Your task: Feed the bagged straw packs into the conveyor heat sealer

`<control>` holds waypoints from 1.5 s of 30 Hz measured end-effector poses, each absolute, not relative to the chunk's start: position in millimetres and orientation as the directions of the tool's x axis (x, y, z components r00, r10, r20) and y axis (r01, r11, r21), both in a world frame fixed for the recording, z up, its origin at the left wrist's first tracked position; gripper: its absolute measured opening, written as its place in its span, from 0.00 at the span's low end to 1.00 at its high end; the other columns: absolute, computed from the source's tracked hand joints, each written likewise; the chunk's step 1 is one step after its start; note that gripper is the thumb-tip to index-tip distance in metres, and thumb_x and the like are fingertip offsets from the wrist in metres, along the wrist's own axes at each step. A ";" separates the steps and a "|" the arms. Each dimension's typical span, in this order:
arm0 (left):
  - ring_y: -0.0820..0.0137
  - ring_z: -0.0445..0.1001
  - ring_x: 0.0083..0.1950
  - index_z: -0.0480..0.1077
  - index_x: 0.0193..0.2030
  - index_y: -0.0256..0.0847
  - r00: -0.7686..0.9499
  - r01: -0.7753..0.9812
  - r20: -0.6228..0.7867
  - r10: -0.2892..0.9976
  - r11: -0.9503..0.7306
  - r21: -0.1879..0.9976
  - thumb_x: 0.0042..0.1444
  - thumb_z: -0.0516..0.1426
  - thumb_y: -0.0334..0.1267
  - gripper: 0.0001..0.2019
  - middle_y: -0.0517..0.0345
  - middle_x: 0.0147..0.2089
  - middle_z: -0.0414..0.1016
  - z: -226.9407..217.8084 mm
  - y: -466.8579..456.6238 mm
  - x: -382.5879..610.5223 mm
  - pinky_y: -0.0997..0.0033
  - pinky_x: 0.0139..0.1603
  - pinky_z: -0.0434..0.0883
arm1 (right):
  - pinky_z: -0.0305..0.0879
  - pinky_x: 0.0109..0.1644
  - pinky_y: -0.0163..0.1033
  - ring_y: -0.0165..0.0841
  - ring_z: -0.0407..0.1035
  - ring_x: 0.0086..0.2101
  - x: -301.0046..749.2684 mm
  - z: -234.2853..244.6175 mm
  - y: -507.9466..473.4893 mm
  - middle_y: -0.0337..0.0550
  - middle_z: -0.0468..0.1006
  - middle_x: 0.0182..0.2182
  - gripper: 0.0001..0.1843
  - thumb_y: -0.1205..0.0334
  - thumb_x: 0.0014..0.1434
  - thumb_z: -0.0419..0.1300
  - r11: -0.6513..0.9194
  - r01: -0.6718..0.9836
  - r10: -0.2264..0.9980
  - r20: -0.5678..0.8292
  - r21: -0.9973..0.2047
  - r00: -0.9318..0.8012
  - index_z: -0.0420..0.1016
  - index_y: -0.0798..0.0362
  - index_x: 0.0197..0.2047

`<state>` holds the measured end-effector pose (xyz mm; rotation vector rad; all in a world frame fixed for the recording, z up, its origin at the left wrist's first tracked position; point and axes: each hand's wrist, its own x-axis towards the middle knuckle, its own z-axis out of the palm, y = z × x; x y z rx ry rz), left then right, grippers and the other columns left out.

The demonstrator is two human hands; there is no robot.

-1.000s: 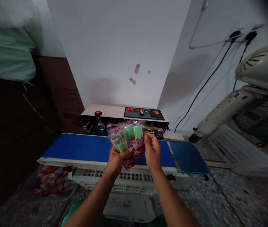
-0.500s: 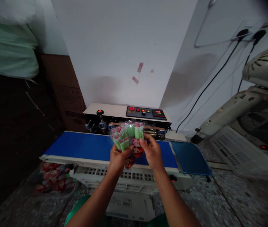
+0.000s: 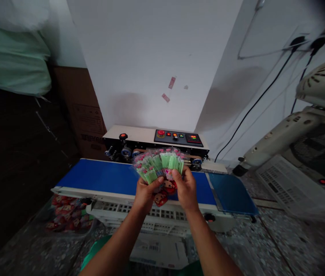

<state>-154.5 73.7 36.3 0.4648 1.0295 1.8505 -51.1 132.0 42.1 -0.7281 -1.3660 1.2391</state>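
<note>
Fanned out between my two hands are several clear plastic packets (image 3: 155, 163), with green sticks at the top and red cartoon-face pieces at the bottom. My left hand (image 3: 145, 193) pinches the left part of the fan, thumb on top. On the right part, my right hand (image 3: 185, 188) is closed with its thumb pressed on the packets. The fan is held over the blue conveyor belt (image 3: 102, 178), in front of the band sealing machine (image 3: 139, 134). Its lit control panel (image 3: 178, 137) shows behind the packets. My fingers under the packets are hidden.
A clear tub (image 3: 89, 230) at the lower left holds several red-faced packets. White crates (image 3: 139, 222) stand below the conveyor. To the right are a grey fan-like machine (image 3: 283, 134) and a white basket (image 3: 283, 184). A cardboard box (image 3: 84, 115) leans at the left.
The fan of packets has spread wider to the right, with more green sticks showing under my right thumb. My right hand has shifted slightly right. The view has moved a little.
</note>
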 end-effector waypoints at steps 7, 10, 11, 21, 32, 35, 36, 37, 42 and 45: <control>0.61 0.78 0.40 0.74 0.42 0.37 -0.483 -0.576 -0.119 0.868 -0.213 0.789 0.36 0.69 0.36 0.22 0.51 0.39 0.80 45.7 69.1 -153.9 0.63 0.42 0.73 | 0.65 0.37 0.37 0.31 0.68 0.32 -52.7 39.1 135.6 0.40 0.75 0.34 0.15 0.51 0.57 0.57 0.212 -0.327 0.943 0.281 -0.921 -0.180 0.69 0.50 0.43; 0.61 0.78 0.40 0.74 0.42 0.36 -0.486 -0.589 -0.130 0.864 -0.214 0.779 0.37 0.68 0.35 0.21 0.52 0.39 0.80 42.3 69.0 -158.1 0.63 0.43 0.73 | 0.65 0.38 0.37 0.32 0.69 0.33 -51.0 38.5 141.6 0.41 0.76 0.36 0.16 0.50 0.57 0.58 0.208 -0.343 0.950 0.273 -0.916 -0.151 0.69 0.50 0.45; 0.62 0.78 0.39 0.74 0.41 0.36 -0.485 -0.594 -0.135 0.864 -0.213 0.775 0.38 0.68 0.35 0.20 0.52 0.38 0.81 40.6 69.0 -160.9 0.64 0.43 0.73 | 0.65 0.38 0.38 0.32 0.69 0.33 -49.0 38.4 145.0 0.41 0.76 0.36 0.17 0.50 0.56 0.58 0.208 -0.352 0.953 0.269 -0.913 -0.136 0.69 0.51 0.45; 0.60 0.78 0.39 0.76 0.39 0.36 -0.279 -0.535 0.014 0.960 -0.167 0.828 0.38 0.68 0.34 0.17 0.50 0.38 0.80 43.0 58.1 -174.0 0.61 0.44 0.73 | 0.63 0.42 0.38 0.35 0.68 0.36 -36.7 44.3 150.3 0.41 0.76 0.34 0.16 0.49 0.54 0.60 0.335 -0.049 0.933 0.338 -0.941 -0.122 0.70 0.52 0.40; 0.60 0.78 0.30 0.75 0.38 0.34 -0.238 -0.478 0.012 0.971 -0.128 0.869 0.43 0.66 0.36 0.15 0.48 0.32 0.80 39.3 59.5 -169.0 0.59 0.34 0.75 | 0.61 0.35 0.35 0.32 0.65 0.31 -47.9 35.9 135.1 0.37 0.73 0.28 0.17 0.47 0.57 0.56 0.224 -0.185 0.932 0.266 -0.957 -0.245 0.74 0.52 0.31; 0.60 0.78 0.30 0.75 0.37 0.33 -0.292 -0.492 0.019 0.956 -0.167 0.854 0.41 0.67 0.36 0.15 0.48 0.33 0.80 44.0 60.0 -166.0 0.59 0.34 0.76 | 0.62 0.39 0.36 0.34 0.66 0.35 -48.5 35.2 135.8 0.38 0.75 0.31 0.16 0.48 0.58 0.56 0.238 -0.189 0.950 0.268 -0.953 -0.158 0.76 0.52 0.34; 0.59 0.78 0.33 0.76 0.37 0.34 -0.325 -0.497 0.019 0.945 -0.188 0.847 0.40 0.67 0.35 0.16 0.49 0.34 0.80 45.4 60.2 -164.9 0.59 0.36 0.76 | 0.62 0.40 0.37 0.34 0.67 0.36 -48.7 35.2 136.4 0.39 0.76 0.32 0.16 0.48 0.58 0.56 0.233 -0.198 0.957 0.260 -0.952 -0.126 0.76 0.53 0.36; 0.59 0.78 0.35 0.76 0.38 0.34 -0.353 -0.500 0.017 0.936 -0.204 0.842 0.38 0.68 0.34 0.17 0.49 0.35 0.80 46.6 60.4 -164.1 0.59 0.38 0.75 | 0.62 0.40 0.37 0.34 0.67 0.36 -48.7 35.2 137.4 0.39 0.76 0.33 0.17 0.49 0.58 0.56 0.233 -0.203 0.962 0.256 -0.951 -0.095 0.77 0.53 0.37; 0.60 0.79 0.34 0.76 0.37 0.35 -0.344 -0.491 -0.010 0.939 -0.171 0.854 0.39 0.68 0.34 0.15 0.49 0.34 0.81 44.5 60.7 -166.9 0.60 0.38 0.75 | 0.63 0.43 0.39 0.35 0.69 0.38 -41.0 38.0 147.6 0.41 0.78 0.36 0.16 0.50 0.55 0.60 0.337 -0.151 0.941 0.333 -0.929 0.050 0.78 0.53 0.39; 0.61 0.78 0.33 0.76 0.35 0.34 -0.333 -0.467 -0.016 0.943 -0.150 0.872 0.39 0.68 0.33 0.13 0.50 0.33 0.81 37.7 61.2 -172.5 0.62 0.37 0.75 | 0.64 0.42 0.38 0.34 0.69 0.37 -25.7 40.4 158.7 0.42 0.78 0.34 0.17 0.50 0.53 0.61 0.393 -0.071 0.916 0.383 -0.917 0.119 0.78 0.54 0.38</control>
